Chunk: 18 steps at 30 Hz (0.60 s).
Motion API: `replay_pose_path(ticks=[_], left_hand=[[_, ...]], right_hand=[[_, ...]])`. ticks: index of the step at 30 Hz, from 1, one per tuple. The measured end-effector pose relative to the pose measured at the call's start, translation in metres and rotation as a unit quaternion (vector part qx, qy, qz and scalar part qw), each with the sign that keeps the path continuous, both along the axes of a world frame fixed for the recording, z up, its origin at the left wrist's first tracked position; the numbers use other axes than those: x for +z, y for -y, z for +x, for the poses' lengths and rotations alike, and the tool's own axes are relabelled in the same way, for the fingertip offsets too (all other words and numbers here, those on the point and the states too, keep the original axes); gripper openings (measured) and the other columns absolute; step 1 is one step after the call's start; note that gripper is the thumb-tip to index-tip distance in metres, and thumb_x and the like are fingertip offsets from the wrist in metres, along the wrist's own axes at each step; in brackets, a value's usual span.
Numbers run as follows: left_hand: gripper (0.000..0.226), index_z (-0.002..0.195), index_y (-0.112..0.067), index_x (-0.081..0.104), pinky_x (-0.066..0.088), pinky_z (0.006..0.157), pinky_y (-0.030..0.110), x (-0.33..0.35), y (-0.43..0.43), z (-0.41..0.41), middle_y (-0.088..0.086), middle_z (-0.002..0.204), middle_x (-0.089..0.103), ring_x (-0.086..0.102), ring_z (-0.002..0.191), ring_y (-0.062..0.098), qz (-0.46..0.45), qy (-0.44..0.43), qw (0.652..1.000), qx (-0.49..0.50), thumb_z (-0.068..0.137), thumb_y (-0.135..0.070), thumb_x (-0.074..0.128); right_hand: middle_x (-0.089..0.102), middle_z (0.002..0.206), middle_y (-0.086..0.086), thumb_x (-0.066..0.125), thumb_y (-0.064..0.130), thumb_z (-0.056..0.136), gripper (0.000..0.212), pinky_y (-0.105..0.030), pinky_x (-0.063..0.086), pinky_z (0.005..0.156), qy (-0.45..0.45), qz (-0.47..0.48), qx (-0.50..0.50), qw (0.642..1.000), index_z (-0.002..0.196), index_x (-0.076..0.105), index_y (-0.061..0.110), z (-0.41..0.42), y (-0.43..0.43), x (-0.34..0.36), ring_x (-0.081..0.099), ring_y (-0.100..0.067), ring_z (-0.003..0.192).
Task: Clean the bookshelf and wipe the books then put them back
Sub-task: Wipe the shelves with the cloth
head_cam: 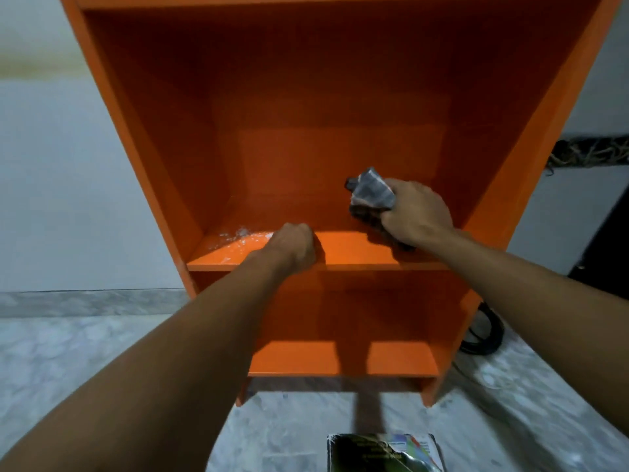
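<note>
Here, both hands are at the middle board (357, 252) of the empty orange bookshelf (306, 97).
Head view: the right hand (417, 214), at about 2 o'clock from the left, grips a bunched grey cloth (372, 195) just above the board's right half. The left hand (294, 247) is clenched in a fist on the board, nothing visible in it, with white dust (241, 239) touching it at 9 o'clock. A book (384, 453) lies on the marble floor (102, 352) at the frame's 6 o'clock; a black cable (485, 335) coils at 4 o'clock beside the bookshelf.
</note>
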<state>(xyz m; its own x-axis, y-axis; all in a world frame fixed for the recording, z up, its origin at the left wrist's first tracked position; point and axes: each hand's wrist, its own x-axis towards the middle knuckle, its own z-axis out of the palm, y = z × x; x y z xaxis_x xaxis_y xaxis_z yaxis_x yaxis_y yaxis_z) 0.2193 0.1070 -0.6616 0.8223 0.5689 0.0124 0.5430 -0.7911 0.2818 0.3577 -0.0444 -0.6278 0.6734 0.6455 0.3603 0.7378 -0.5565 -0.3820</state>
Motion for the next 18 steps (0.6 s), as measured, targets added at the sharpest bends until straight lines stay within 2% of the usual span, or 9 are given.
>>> replay_pose_path(ticks=[1,2,3,4,5,7,11,15,18], left_hand=[[0.024,0.106,-0.008,0.070,0.044,0.070,0.031,-0.001,-0.002,0.000,0.017,0.109,0.069,0.064,0.096,0.035,0.001,0.001,1.000,0.000,0.095,-0.018,0.051],[0.025,0.109,-0.009,0.069,0.043,0.069,0.031,-0.001,-0.005,0.000,0.017,0.109,0.069,0.064,0.095,0.035,-0.002,0.004,1.000,0.001,0.096,-0.021,0.050],[0.026,0.111,-0.009,0.068,0.045,0.070,0.031,-0.001,-0.006,0.001,0.016,0.110,0.068,0.063,0.095,0.034,-0.006,0.008,1.000,0.004,0.097,-0.023,0.050],[0.027,0.113,-0.009,0.067,0.046,0.071,0.032,-0.001,-0.007,0.001,0.017,0.111,0.067,0.063,0.097,0.034,-0.006,0.011,1.000,0.008,0.097,-0.024,0.050],[0.028,0.115,-0.008,0.066,0.047,0.072,0.032,-0.002,-0.008,0.001,0.017,0.112,0.066,0.063,0.098,0.034,-0.006,0.012,1.000,0.011,0.098,-0.024,0.050],[0.028,0.115,-0.008,0.065,0.046,0.071,0.031,-0.004,-0.009,-0.001,0.017,0.113,0.066,0.063,0.098,0.034,-0.012,0.018,1.000,0.012,0.098,-0.023,0.049],[0.032,0.119,-0.011,0.067,0.045,0.073,0.027,0.000,-0.014,-0.009,0.014,0.115,0.067,0.063,0.102,0.031,-0.046,0.037,0.998,0.014,0.092,-0.013,0.050],[0.029,0.107,-0.008,0.070,0.047,0.070,0.030,0.021,-0.024,-0.026,0.012,0.103,0.069,0.064,0.095,0.030,-0.069,0.031,0.997,0.013,0.089,-0.004,0.048],[0.021,0.112,-0.010,0.065,0.048,0.073,0.029,0.030,-0.038,-0.046,0.009,0.111,0.068,0.065,0.097,0.025,-0.015,0.027,1.000,0.003,0.095,-0.014,0.055]], right_hand=[[0.067,0.109,-0.010,0.059,0.037,0.080,0.024,-0.046,0.052,0.083,-0.019,-0.043,-0.016,0.999,0.101,0.056,0.027,0.008,-0.009,-0.004,0.062,-0.034,0.097],[0.061,0.124,-0.014,0.055,0.053,0.081,0.038,-0.048,0.047,0.093,-0.052,-0.108,-0.034,0.992,0.110,0.055,0.028,0.012,-0.016,-0.012,0.057,-0.037,0.110],[0.049,0.140,-0.016,0.045,0.071,0.080,0.064,-0.051,0.037,0.103,-0.084,-0.179,-0.049,0.979,0.127,0.051,0.028,0.014,-0.022,-0.022,0.047,-0.039,0.124],[0.037,0.149,-0.016,0.031,0.084,0.077,0.084,-0.053,0.027,0.107,-0.092,-0.226,-0.055,0.968,0.140,0.041,0.030,0.012,-0.028,-0.031,0.036,-0.041,0.133],[0.032,0.153,-0.015,0.021,0.088,0.076,0.091,-0.055,0.021,0.107,-0.083,-0.236,-0.055,0.967,0.145,0.035,0.031,0.011,-0.035,-0.038,0.030,-0.042,0.136],[0.038,0.148,-0.016,0.015,0.080,0.083,0.084,-0.055,0.022,0.103,-0.062,-0.214,-0.062,0.973,0.142,0.042,0.028,0.003,-0.050,-0.040,0.035,-0.042,0.131],[0.055,0.126,-0.017,0.030,0.057,0.093,0.052,-0.050,0.032,0.093,0.017,-0.183,-0.046,0.982,0.125,0.058,0.026,-0.017,-0.064,-0.042,0.046,-0.038,0.115],[0.055,0.114,-0.009,0.046,0.050,0.091,0.034,-0.042,0.040,0.086,0.066,-0.088,0.040,0.993,0.116,0.063,0.034,-0.066,-0.044,-0.047,0.048,-0.033,0.109],[0.054,0.094,-0.003,0.052,0.050,0.088,0.021,-0.031,0.034,0.068,0.071,-0.072,0.154,0.983,0.085,0.063,0.032,-0.096,-0.031,-0.047,0.055,-0.028,0.096]])
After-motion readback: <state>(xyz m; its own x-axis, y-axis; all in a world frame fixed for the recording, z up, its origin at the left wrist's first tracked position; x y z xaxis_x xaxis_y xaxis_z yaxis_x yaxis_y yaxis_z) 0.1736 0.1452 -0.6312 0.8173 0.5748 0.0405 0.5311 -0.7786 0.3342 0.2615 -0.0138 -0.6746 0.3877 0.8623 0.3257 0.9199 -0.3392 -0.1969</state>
